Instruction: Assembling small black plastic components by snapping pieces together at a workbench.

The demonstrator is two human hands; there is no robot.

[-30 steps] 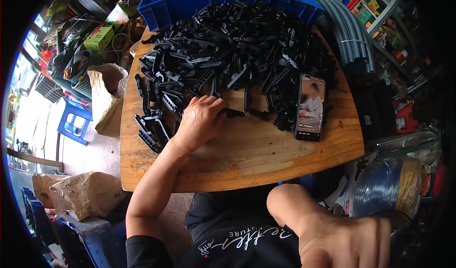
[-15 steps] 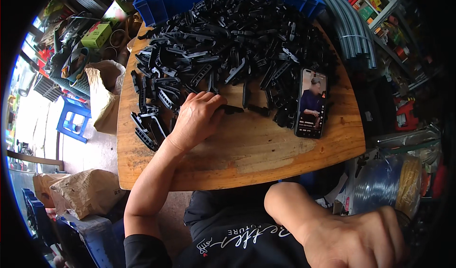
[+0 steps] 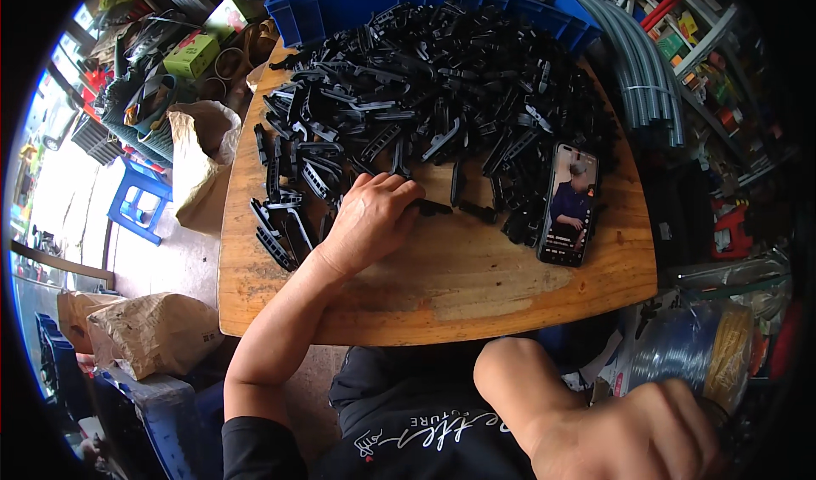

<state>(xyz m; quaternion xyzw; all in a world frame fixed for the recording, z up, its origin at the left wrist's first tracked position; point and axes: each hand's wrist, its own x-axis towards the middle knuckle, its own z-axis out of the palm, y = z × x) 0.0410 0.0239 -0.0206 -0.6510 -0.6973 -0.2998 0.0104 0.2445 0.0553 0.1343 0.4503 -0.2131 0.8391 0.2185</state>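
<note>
On the wooden table my left hand rests palm down, its fingers bent and close together at the near edge of a heap of black plastic parts. One dark slim part sticks out from under its fingertips, so the hand appears closed on it. My right hand is off the table at the lower right, beside my body. Its fingers are curled, with only the back of the hand showing; whatever lies inside is hidden.
A phone showing a video leans on the heap's right side. Blue bins border the table at the back. Grey tubing hangs at the right. A blue stool and paper sacks stand left.
The whole view has shifted slightly, so the table and heap appear lower and farther right. My left hand stays at the same part; the right hand remains low and curled.
</note>
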